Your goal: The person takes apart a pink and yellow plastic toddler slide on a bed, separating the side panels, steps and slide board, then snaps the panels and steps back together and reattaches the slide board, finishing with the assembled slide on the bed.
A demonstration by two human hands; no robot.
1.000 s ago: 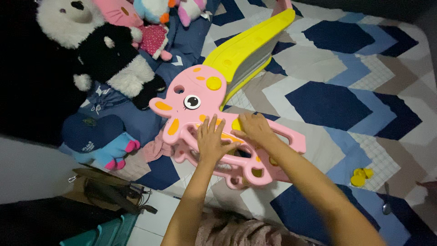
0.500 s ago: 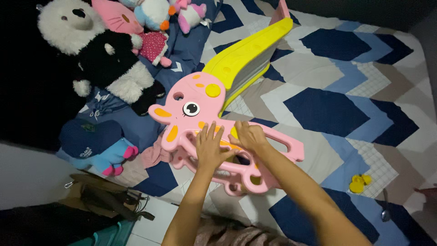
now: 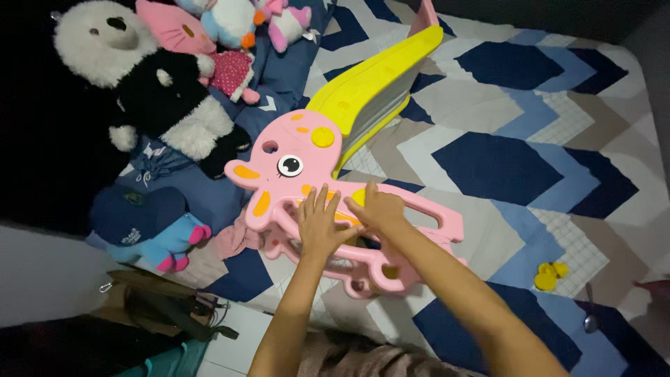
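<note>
Pink plastic, the toy slide [image 3: 307, 164] lies on the patterned mat [image 3: 502, 160], its yellow chute [image 3: 370, 84] stretching away beyond the fingertips. The left hand [image 3: 319, 225] presses flat on its frame, fingers spread and released; the right hand [image 3: 377, 209] rests touching beside it, fingers loosely curled, gripping nothing. A panda plush [image 3: 153, 98] sits well left of the fingers.

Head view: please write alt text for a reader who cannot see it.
Both the left hand and right hand press flat on a pink octopus-shaped toy slide with a yellow chute, lying on a blue-and-grey zigzag mat. Plush toys are piled at left.
</note>
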